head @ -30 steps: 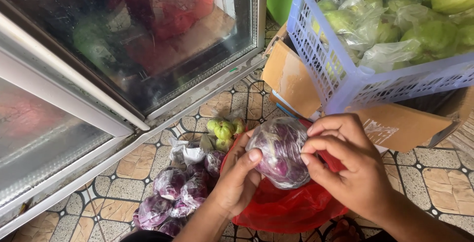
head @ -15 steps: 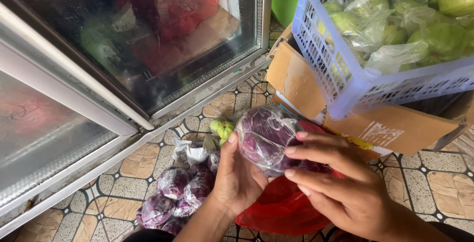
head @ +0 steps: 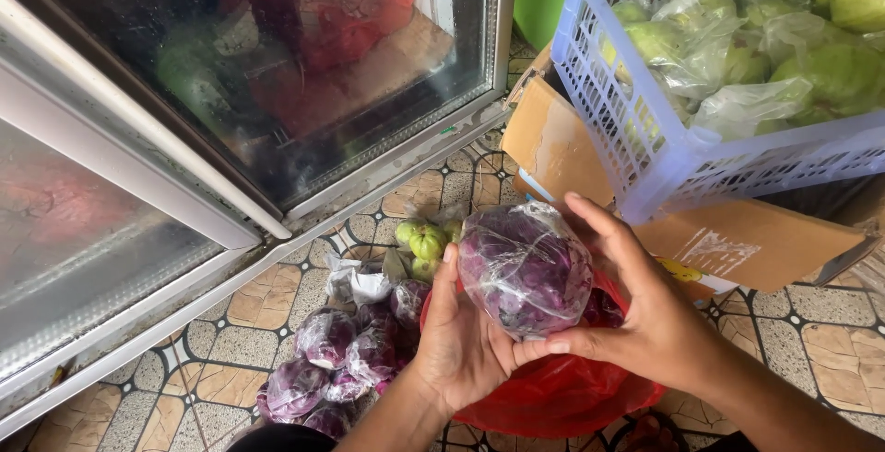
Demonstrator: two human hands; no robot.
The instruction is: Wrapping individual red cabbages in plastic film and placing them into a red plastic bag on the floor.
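**Purple cabbage, wrapped, held over the red bag**

Purple cabbage [head: 524,268] in clear wrap sits clamped between both hands: left hand [head: 461,341] cups it from below and the side, thumb up along the wrap, right hand [head: 645,314] closes on its far side with fingers spread over the top. Just below the cabbage is a red plastic bag [head: 553,392] on the tiled floor [head: 277,300]. Left of the bag lies a pile of wrapped cabbages [head: 341,360], so I'd guess several are sorted and this one's midway. Small green fruits [head: 424,242] lie just behind the bag; further behind stand a cardboard box [head: 562,143], a blue basket [head: 645,139] and a glass-door fridge [head: 277,93].
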